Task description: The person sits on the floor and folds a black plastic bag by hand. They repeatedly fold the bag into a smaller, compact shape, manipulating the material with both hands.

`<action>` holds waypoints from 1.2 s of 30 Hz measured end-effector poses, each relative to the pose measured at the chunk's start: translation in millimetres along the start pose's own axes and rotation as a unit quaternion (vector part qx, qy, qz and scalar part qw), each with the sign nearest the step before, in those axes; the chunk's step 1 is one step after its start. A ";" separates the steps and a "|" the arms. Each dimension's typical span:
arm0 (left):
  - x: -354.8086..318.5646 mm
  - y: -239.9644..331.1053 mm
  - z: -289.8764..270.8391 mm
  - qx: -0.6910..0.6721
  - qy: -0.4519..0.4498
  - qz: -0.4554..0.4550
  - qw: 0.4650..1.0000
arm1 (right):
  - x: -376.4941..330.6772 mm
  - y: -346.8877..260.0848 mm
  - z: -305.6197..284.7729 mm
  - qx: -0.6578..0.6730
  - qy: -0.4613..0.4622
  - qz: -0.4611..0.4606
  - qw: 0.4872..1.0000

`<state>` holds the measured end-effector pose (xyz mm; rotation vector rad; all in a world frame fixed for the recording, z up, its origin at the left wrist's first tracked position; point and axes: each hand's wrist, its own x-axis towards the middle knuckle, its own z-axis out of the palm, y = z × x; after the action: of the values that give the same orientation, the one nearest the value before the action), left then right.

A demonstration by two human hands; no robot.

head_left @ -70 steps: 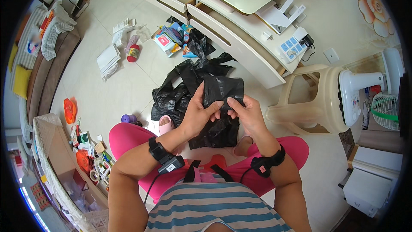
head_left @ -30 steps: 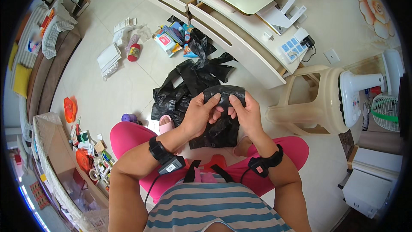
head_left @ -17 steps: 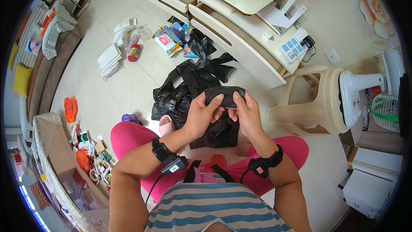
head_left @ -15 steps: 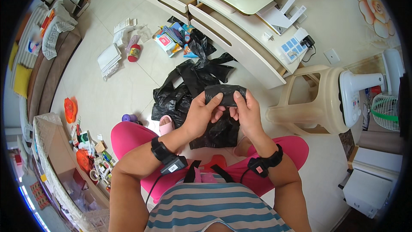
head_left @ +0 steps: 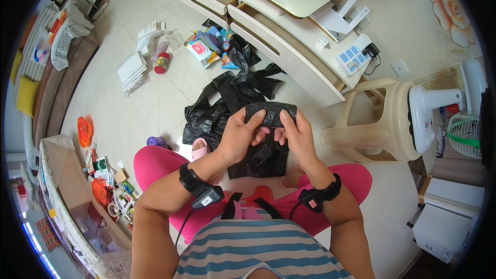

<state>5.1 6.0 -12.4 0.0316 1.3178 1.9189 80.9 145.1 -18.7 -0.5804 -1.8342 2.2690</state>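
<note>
Between my hands is a black plastic bag (head_left: 270, 114), folded into a small flat bundle. My left hand (head_left: 242, 133) grips its left end, thumb on top and fingers curled beneath. At the right end my right hand (head_left: 298, 135) pinches it the same way. More black plastic bags (head_left: 212, 104) lie crumpled on the floor just beyond and under my hands. Another piece of black plastic (head_left: 258, 161) spreads below the bundle, between my knees. Whether it joins the bundle is hidden by my fingers.
Wipes and packets (head_left: 201, 51), a red-lidded jar (head_left: 161, 63) and white packages (head_left: 132, 72) lie on the floor ahead. A cabinet with open drawers (head_left: 279, 46) stands beyond. Right is a beige plastic stool (head_left: 361, 119); left, an open box (head_left: 77, 186) beside small items. A purple roll (head_left: 156, 141) lies near my left knee.
My thumbs have shifted slightly on the folded bag, and its top edge sits a little differently. Everything else looks the same.
</note>
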 end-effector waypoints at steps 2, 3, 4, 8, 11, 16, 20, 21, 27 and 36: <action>0.3 -3.1 -0.9 0.041 0.005 0.023 0.999 | -0.5 -1.7 0.9 0.004 0.006 0.020 1.000; 0.0 -3.6 -0.8 0.053 0.004 0.028 0.998 | -0.9 -2.1 1.1 0.006 0.010 0.030 0.999; -0.4 -3.9 -0.7 0.065 0.004 0.033 0.997 | -1.1 -2.3 1.0 0.001 0.005 0.031 1.000; -1.6 -3.5 0.9 0.079 0.004 0.036 0.996 | -2.1 -4.8 0.3 0.019 0.010 0.054 0.998; -2.1 -5.1 3.5 0.064 -0.009 0.028 0.998 | -2.8 -4.3 0.9 0.038 0.031 0.054 0.997; -1.7 2.7 5.8 -0.024 -0.007 -0.057 0.998 | -0.3 2.1 1.5 -0.042 0.067 -0.017 0.997; -6.4 11.4 8.7 -0.015 -0.007 -0.104 0.994 | 0.3 0.9 -0.7 -0.108 0.073 -0.065 0.989; -6.1 11.1 7.9 -0.019 -0.010 -0.106 0.994 | 0.3 0.8 -0.8 -0.115 0.071 -0.074 0.988; -1.2 -2.3 -0.8 -0.046 -0.024 -0.035 0.998 | -1.0 -0.6 0.6 -0.043 0.030 -0.034 0.998; -0.1 -2.2 -2.7 -0.026 -0.005 0.031 0.999 | -1.3 -8.1 1.7 0.008 0.034 -0.020 0.999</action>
<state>5.2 4.1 -15.4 0.0582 1.2732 2.0022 80.5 145.0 -10.3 -0.6062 -1.7788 2.2087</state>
